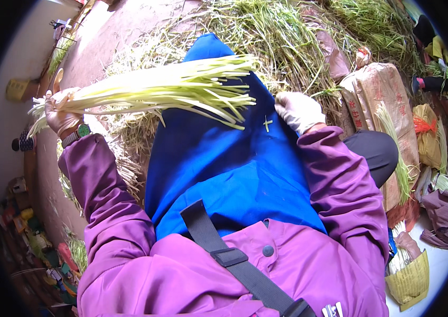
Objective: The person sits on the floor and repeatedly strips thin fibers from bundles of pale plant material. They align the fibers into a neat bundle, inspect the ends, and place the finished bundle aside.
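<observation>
My left hand (64, 110) is closed around one end of a bundle of long, pale yellow-green vegetable stalks (160, 89). The bundle lies nearly level over the blue cloth (228, 174) on my lap, its loose tips fanning out to the right. Short pale ends stick out beyond my left fist. My right hand (301, 111), in a white glove, is curled at the right edge of the blue cloth; whether anything is in its fingers is hidden. A small cross-shaped piece of stalk (268, 123) rests on the cloth beside it.
Heaps of green and dry stalks (271, 43) cover the floor ahead. A tan sack (386, 91) with red writing stands at the right, a bunch of stalks (392, 146) lying on it. Farther right is a yellow bag (410, 277). Another person's leg (433, 83) shows at the right rim.
</observation>
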A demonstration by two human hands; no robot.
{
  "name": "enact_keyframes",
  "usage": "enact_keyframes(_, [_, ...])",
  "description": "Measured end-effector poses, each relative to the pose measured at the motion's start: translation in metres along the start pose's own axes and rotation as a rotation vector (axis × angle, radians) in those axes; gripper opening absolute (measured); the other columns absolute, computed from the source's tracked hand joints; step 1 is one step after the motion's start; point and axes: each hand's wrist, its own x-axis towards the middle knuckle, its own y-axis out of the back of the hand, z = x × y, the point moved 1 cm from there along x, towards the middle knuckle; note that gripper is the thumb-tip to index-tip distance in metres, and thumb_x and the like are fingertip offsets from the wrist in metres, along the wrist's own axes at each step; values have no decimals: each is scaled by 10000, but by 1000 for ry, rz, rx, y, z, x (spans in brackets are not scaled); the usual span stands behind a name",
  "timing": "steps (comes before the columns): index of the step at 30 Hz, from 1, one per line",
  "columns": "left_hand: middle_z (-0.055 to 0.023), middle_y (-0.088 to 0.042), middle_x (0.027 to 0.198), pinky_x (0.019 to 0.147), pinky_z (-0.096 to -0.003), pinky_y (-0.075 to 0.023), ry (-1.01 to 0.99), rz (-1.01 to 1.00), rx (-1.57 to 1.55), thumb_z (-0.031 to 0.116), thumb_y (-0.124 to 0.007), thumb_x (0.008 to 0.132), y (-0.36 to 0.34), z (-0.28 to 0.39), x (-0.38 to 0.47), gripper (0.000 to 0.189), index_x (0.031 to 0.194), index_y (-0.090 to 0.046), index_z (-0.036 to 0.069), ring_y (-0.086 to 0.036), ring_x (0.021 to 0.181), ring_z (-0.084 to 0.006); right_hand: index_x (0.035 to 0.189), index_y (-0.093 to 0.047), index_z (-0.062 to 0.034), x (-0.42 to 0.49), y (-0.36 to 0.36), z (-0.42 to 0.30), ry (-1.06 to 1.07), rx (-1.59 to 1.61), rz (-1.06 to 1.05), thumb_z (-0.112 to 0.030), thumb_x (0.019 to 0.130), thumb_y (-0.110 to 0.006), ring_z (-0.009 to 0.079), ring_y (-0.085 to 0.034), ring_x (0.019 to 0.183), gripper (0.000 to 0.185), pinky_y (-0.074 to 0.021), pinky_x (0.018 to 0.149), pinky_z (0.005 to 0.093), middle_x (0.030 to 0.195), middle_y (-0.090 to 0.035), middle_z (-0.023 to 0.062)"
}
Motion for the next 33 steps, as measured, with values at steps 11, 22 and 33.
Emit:
enact_keyframes(11, [4,-507,664,702,-412,-441,5,40,13,320,-444,953,-11,-8,-8,554,1367,-404,-46,-493,666,-197,1130,-663,-104,13,20,-54,429,583,390,-273,890,-640,245,-642,971,295,-486,838,320,1027,-675,116])
enact_keyframes(22, [-62,-568,758,718,-444,-508,8,41,158,327,-450,956,5,-1,-6,521,1327,-457,-40,-575,746,-245,951,-653,-76,26,13,-32,279,412,397,-217,868,-646,223,-630,752,164,-483,698,326,824,-654,97])
enact_keyframes(33, [-52,-550,743,701,-420,-496,-58,242,236,322,-455,955,11,0,-5,538,1348,-433,-45,-549,712,-220,1086,-662,-35,18,9,6,202,877,89,-281,862,-668,218,-648,925,333,-486,828,321,995,-691,118])
